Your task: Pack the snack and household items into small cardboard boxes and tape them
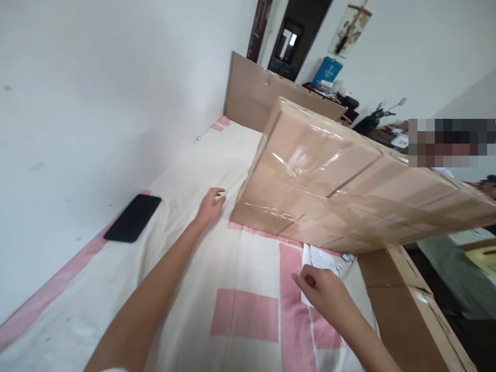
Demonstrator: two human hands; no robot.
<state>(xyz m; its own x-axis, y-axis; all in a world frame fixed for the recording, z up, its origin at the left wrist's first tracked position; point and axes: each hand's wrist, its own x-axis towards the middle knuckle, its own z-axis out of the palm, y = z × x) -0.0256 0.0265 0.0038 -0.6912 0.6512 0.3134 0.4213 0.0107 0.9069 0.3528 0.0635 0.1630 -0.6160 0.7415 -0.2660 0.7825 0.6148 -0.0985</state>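
Note:
My left hand [212,205] hovers at or rests on the white and pink cloth [256,263], just left of the near end of a taped cardboard partition [310,160]. Its fingers are slightly curled and apart, holding nothing. Lower right, my right hand [323,287] is curled, with the thumb out to the left. A dark reddish spot shows inside its fingers, and I cannot make out whether it is an object. Partly behind that hand lies a white sheet of printed paper [320,258], near the foot of the partition. A small shiny item [347,257] sits beside the paper.
A black phone [133,218] lies on the cloth by the white wall [96,103]. Another cardboard panel [248,93] stands at the far end, and a cardboard edge [403,310] borders the right. Beyond the partition are a person [451,143] and a blue box [327,71].

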